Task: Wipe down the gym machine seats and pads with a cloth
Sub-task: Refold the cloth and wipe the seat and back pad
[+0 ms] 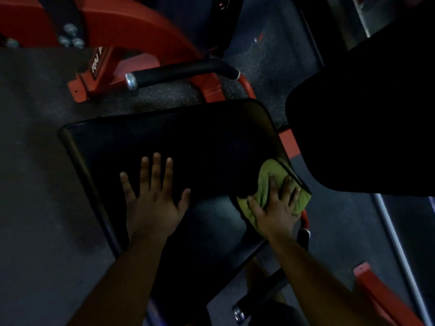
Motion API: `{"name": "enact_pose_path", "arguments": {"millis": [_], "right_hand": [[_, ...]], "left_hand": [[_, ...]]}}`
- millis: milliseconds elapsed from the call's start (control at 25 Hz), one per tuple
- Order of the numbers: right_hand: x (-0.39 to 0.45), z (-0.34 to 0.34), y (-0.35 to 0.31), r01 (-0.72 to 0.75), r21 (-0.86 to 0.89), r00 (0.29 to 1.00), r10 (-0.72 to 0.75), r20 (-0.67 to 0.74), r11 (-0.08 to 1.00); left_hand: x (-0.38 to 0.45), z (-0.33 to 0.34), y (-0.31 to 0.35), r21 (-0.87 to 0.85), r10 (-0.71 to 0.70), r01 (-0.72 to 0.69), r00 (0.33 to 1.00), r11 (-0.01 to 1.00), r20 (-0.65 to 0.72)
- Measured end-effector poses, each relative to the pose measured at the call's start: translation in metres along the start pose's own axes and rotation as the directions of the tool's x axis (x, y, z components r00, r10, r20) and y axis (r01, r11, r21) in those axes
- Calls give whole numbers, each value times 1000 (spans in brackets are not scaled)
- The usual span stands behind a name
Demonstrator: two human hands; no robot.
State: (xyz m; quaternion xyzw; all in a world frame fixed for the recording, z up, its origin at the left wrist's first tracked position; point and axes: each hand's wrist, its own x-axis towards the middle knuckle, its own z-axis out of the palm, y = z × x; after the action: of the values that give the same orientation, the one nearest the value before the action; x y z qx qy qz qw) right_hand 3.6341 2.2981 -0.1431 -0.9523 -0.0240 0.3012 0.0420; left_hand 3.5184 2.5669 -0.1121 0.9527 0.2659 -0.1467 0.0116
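Note:
A black padded seat (179, 137) of a red gym machine fills the middle of the view. My left hand (153, 198) lies flat on the seat with its fingers spread and straight. My right hand (275, 208) presses a green cloth (268, 177) with a dark edge against the seat's right edge, fingers spread over it. Part of the cloth is hidden under that hand. A second black pad (367, 128), the back pad, stands to the right.
The red frame (141, 36) curves across the top left. A black handle grip with a metal cap (179, 74) lies beyond the seat, and another grip (256, 300) shows below it. A red bar (376, 292) sits at the lower right on the dark speckled floor (35, 184).

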Motion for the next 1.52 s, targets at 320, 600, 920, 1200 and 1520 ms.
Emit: {"name": "enact_pose_path", "arguments": {"millis": [320, 600, 920, 1200, 1520], "right_hand": [[-27, 12, -63, 153, 37, 988, -151, -38, 988], [-4, 8, 10, -170, 120, 984, 175, -32, 978], [-14, 16, -28, 11, -22, 994, -14, -110, 1000], [47, -7, -74, 205, -135, 963, -224, -152, 970], [77, -22, -130, 550, -182, 820, -568, -64, 815]], "left_hand": [[0, -1, -3, -9, 15, -15, 1000, 1000, 11], [0, -2, -1, -15, 35, -35, 999, 999, 3], [0, -1, -2, 6, 36, -36, 999, 999, 2], [-1, 3, -2, -11, 32, -33, 999, 999, -26], [0, -1, -1, -33, 3, -5, 998, 999, -63]]}}
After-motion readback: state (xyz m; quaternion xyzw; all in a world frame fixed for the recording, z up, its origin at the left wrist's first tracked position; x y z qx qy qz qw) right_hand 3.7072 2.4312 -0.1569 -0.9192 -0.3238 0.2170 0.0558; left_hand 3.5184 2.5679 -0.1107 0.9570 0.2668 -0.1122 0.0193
